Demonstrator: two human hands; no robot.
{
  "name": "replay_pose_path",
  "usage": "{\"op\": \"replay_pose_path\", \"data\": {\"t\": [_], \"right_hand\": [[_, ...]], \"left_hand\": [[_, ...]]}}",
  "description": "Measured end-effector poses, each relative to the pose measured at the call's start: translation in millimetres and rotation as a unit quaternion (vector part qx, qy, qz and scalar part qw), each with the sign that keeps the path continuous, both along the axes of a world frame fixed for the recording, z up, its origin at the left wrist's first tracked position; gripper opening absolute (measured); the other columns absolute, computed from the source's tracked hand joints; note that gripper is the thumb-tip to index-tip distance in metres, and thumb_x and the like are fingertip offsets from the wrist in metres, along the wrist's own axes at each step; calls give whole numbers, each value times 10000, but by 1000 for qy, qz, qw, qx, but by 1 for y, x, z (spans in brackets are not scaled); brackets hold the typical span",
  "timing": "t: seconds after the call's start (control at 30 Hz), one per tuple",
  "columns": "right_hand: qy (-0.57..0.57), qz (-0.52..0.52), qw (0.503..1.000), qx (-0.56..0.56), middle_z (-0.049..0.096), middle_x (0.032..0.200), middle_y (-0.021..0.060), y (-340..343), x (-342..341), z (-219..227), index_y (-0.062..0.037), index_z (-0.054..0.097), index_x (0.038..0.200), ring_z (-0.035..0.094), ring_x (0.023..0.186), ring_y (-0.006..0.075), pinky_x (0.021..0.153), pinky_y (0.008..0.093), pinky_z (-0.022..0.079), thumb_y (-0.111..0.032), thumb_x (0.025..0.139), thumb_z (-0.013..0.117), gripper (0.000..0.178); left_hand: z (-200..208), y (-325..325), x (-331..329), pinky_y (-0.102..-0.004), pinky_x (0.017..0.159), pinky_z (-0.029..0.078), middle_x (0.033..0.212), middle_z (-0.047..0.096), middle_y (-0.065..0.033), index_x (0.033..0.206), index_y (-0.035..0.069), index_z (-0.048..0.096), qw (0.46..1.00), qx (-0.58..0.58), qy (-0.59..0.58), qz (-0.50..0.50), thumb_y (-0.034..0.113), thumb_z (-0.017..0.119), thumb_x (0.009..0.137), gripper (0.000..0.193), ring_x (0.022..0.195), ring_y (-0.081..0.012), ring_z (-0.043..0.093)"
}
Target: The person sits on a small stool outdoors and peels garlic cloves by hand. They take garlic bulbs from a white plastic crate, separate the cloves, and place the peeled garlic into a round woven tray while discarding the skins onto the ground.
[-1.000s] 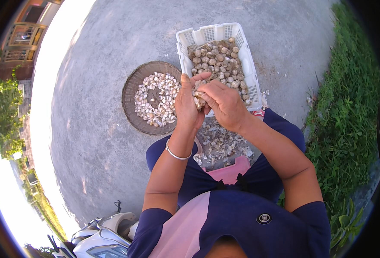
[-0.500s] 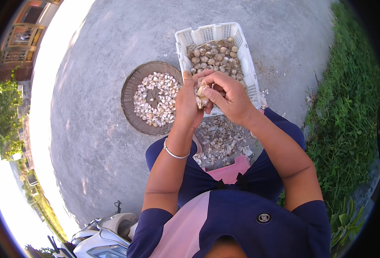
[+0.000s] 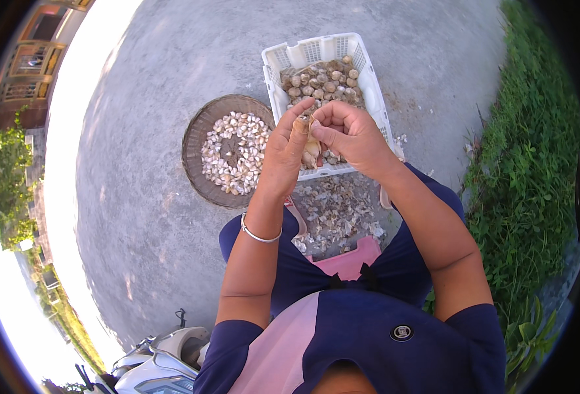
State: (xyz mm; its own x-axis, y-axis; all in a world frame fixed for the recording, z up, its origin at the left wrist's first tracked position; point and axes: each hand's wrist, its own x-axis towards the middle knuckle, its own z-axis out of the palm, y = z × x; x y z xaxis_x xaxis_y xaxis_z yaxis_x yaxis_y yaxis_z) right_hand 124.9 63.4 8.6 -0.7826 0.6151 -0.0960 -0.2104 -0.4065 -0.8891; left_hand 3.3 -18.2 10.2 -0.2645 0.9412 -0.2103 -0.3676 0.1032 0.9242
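My left hand (image 3: 282, 154) is closed around a partly opened garlic bulb (image 3: 311, 153), its thumb pointing up along the near side. The fingers of my right hand (image 3: 357, 139) pinch at the top of the same bulb, thumb against forefinger. What exactly sits between those right fingertips is too small to make out. Both hands are over the near edge of a white plastic crate (image 3: 376, 98), which holds many whole garlic bulbs (image 3: 326, 82). To the left, a round woven basket (image 3: 194, 164) carries loose garlic cloves (image 3: 237, 178) spread in a ring.
Papery garlic skins (image 3: 336, 213) litter the concrete between my legs, in front of a pink plastic stool (image 3: 352, 261). Green plants (image 3: 533, 164) border the concrete on the right. A white scooter (image 3: 155, 371) stands at the lower left.
My left hand has shifted slightly left and its thumb now bends over the bulb's top. My right fingers have moved from the bulb's side up to its top.
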Motion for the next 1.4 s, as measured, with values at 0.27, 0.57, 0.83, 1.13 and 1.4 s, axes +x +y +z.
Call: {"op": "replay_pose_path", "data": {"t": [0.27, 0.57, 0.83, 1.13, 1.4], "right_hand": [[-50, 27, 997, 45, 621, 731, 48, 4, 7, 4, 3, 568, 884, 580, 603, 68, 485, 197, 385, -80, 877, 609, 93], [-48, 28, 998, 35, 556, 702, 18, 1, 5, 4, -1, 551, 898, 510, 578, 57, 500, 219, 426, -62, 878, 576, 68], [-5, 50, 996, -80, 539, 782, 21, 4, 12, 5, -21, 516, 968, 477, 599, 39, 461, 175, 317, -81, 889, 469, 110], [-78, 24, 994, 72, 557, 709, 2, 1, 7, -1, -32, 552, 915, 541, 566, 66, 465, 195, 392, -104, 859, 617, 112], [-208, 8, 942, 262, 558, 623, 32, -9, 3, -1, -2, 571, 867, 583, 590, 88, 531, 245, 440, -133, 837, 654, 158]], "left_hand": [[-5, -3, -2, -221, 516, 440, 815, 574, -29, 1330, 13, 413, 999, 31, -36, -23, 383, 554, 921, 569, 639, -80, 532], [-10, 0, 4, -218, 493, 447, 781, 566, -15, 1279, 8, 471, 996, 16, -86, 13, 351, 495, 955, 472, 607, -82, 536], [-10, 0, 2, -227, 474, 428, 768, 578, -20, 1234, 16, 508, 990, -15, -138, 5, 349, 454, 973, 427, 590, -88, 544], [-4, -1, -1, -223, 451, 414, 721, 572, -25, 1208, 31, 534, 996, -23, -81, 16, 358, 445, 977, 410, 525, -83, 519], [-9, -4, 5, -194, 434, 394, 686, 567, -20, 1253, 7, 506, 991, -51, 123, 25, 384, 429, 980, 472, 518, -56, 499]]}}
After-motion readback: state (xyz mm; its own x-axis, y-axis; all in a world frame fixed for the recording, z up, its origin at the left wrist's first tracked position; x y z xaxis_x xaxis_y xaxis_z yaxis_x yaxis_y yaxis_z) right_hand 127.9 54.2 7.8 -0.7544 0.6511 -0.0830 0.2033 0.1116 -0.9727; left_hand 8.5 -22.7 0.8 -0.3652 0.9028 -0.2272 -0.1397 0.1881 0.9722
